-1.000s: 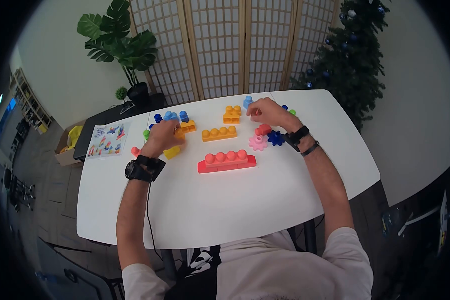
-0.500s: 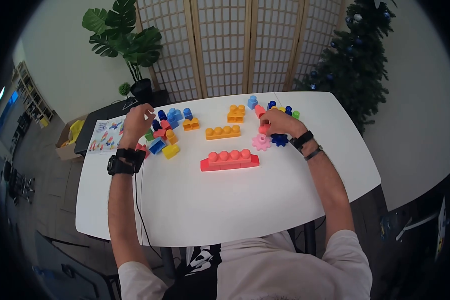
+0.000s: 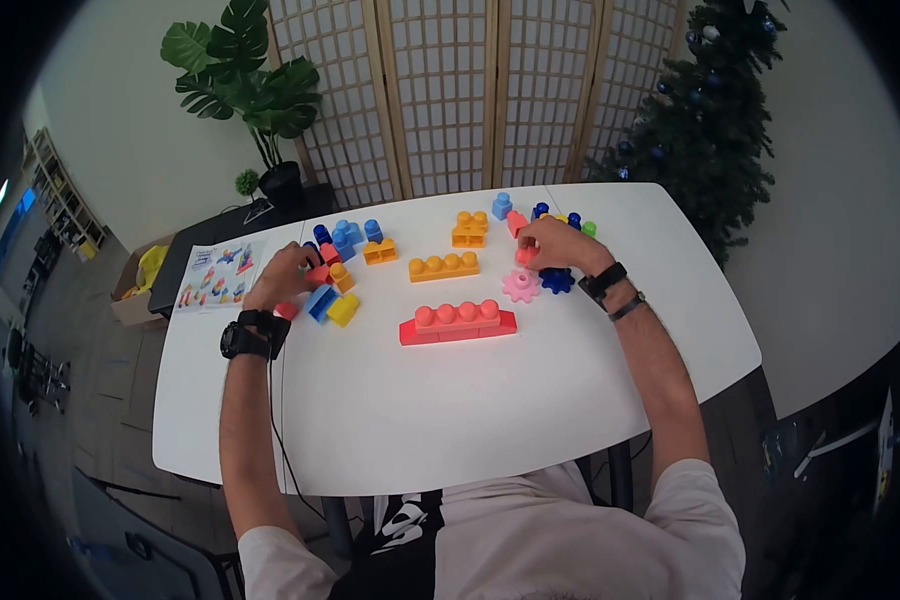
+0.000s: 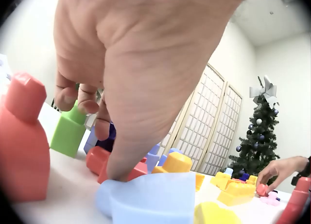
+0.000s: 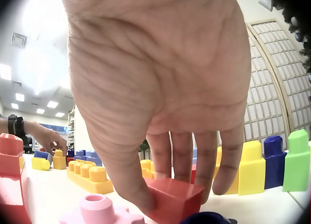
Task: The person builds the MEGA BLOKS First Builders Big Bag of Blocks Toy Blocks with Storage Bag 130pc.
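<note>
My left hand (image 3: 282,278) reaches down into the loose blocks at the table's left. Its thumb comes down by a red block (image 4: 98,160), with the other fingertips spread above and behind it, near a green block (image 4: 68,134). A light blue block (image 4: 153,199) lies just in front of the thumb. On the right side, my right hand (image 3: 562,246) pinches another red block (image 5: 175,199) between thumb and fingers, low over the table. Close in front of that block are a pink gear (image 3: 520,286) and a dark blue gear (image 3: 556,281).
A long red stack (image 3: 458,322) lies mid-table, with a yellow-orange four-stud brick (image 3: 444,266) behind it. More orange blocks (image 3: 469,230) stand farther back. A printed picture sheet (image 3: 215,275) lies at the left edge. Several blocks stand behind my right hand, including a light blue one (image 3: 503,207).
My left hand first moved away from the blocks to the left, uncovering them, then came back down among them. The right hand shifted toward me and took hold of the red block by the gears.
</note>
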